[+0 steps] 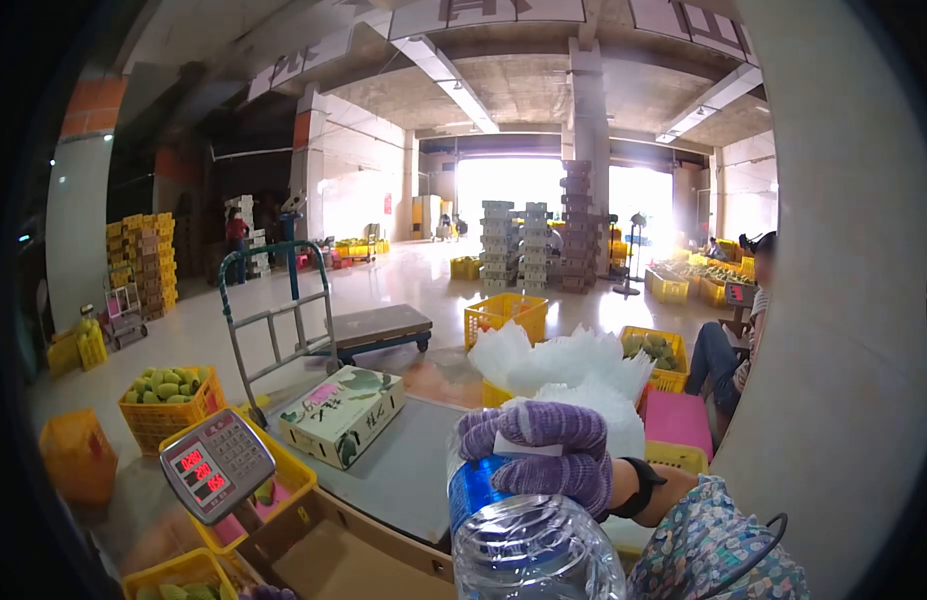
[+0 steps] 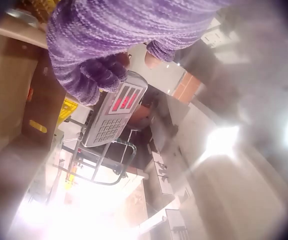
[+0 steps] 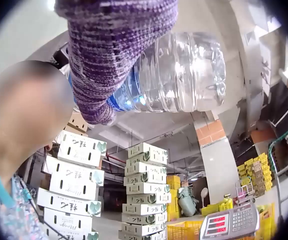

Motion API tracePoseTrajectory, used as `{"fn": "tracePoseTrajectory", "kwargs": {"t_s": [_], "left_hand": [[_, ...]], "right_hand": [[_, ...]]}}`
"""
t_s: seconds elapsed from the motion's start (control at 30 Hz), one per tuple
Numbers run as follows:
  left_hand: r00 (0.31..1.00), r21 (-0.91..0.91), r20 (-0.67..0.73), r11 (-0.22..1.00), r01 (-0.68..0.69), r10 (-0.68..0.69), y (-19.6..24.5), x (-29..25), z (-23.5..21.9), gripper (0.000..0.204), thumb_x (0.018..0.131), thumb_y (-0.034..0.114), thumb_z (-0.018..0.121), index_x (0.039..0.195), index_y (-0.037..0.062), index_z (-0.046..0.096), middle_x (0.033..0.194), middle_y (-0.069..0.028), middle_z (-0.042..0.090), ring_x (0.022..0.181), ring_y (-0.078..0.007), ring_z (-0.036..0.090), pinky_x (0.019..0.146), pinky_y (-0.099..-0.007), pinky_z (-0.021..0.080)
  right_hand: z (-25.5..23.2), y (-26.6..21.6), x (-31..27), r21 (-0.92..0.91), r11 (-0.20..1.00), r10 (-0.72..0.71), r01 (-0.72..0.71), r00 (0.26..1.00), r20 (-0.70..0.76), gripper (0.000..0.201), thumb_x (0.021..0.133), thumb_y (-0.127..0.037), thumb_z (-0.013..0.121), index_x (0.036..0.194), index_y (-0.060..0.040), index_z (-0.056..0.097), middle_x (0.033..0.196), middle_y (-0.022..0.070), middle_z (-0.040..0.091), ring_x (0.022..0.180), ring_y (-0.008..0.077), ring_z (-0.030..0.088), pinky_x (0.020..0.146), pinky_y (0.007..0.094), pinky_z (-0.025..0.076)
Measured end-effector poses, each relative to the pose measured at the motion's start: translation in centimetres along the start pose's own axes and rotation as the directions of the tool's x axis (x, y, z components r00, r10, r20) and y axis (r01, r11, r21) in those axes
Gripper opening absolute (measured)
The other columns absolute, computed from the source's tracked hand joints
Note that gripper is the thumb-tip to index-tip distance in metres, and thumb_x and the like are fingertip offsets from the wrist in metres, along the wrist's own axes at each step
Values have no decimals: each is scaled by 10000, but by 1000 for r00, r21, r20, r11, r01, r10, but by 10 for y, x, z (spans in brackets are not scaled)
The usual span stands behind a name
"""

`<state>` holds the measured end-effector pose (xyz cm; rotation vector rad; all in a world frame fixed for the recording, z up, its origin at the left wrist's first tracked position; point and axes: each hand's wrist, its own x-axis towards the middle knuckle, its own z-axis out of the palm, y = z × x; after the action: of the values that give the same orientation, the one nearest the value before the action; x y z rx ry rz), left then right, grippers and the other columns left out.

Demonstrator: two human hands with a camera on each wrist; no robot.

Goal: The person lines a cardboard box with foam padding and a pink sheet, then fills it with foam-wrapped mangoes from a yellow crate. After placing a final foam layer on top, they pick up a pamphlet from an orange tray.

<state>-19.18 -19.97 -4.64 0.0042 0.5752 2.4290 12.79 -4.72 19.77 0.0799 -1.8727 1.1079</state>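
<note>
Head view: the bottle [image 1: 534,545] is at lower centre-right of the frame, gripped by the gloved right hand [image 1: 554,450] at its blue-labelled part. Its long axis slants, clear part toward the bottom edge. The left hand [image 1: 267,592], lower left, lies farther off, fingers bent; cannot tell whether it holds anything.

Left hand [image 2: 129,30] purple-gloved, fingers bent; near it, keypad display [image 2: 115,112], red digits lit. Brown box [image 2: 46,92] alongside.
</note>
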Motion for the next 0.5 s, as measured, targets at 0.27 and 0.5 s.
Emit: {"fn": "tracePoseTrajectory", "kwargs": {"t_s": [0.27, 0.5], "left_hand": [[941, 142, 239, 967, 210, -240, -44, -30, 46, 491, 725, 477, 563, 1005, 75, 527, 986, -88, 546, 895, -271, 540, 731, -446, 474], [681, -81, 456, 736, 673, -573, -86, -86, 99, 698, 780, 499, 469, 1277, 61, 250, 1287, -127, 322, 1173, -273, 341, 959, -432, 322]], "right_hand": [[31, 52, -12, -158, 977, -137, 147, 988, 68, 674, 567, -315, 750, 1106, -24, 468, 1178, 196, 410, 1108, 351, 396, 901, 410, 364], [100, 139, -31, -104, 991, -74, 82, 994, 87, 716, 564, -343, 736, 1145, -70, 420, 1204, 194, 373, 1108, 340, 405, 879, 371, 377]]}}
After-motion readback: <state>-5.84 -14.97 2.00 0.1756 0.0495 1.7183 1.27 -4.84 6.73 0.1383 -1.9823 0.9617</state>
